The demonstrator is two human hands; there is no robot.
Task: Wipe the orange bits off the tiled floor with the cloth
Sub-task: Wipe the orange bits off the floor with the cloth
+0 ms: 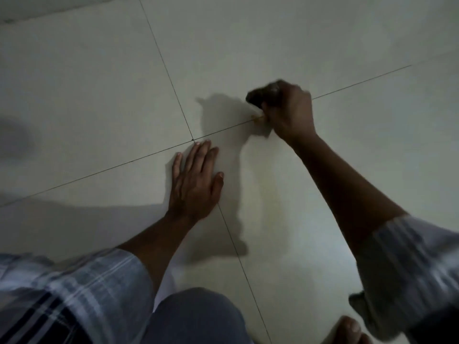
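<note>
The cloth (263, 94) is a dark, bunched-up wad, pretty blurry, gripped in the right hand (289, 111), which is curled tight around it with the wad poking out past the knuckles on the far side. That hand sits right over a grout line (360, 81) on the pale tiled floor (99, 83), and just under its thumb there's a tiny orange-ish bit (255, 117) on that line, though it's too smeared to make out well. The left hand (196, 180) is flat on the floor, palm down, fingers laid out nearly straight with the thumb off to the side, its fingertips just short of where four tiles meet. Both arms have rolled-up plaid sleeves (94, 281). A knee in blue-grey fabric (196, 316) and a bare toe (350, 327) show at the bottom edge.
</note>
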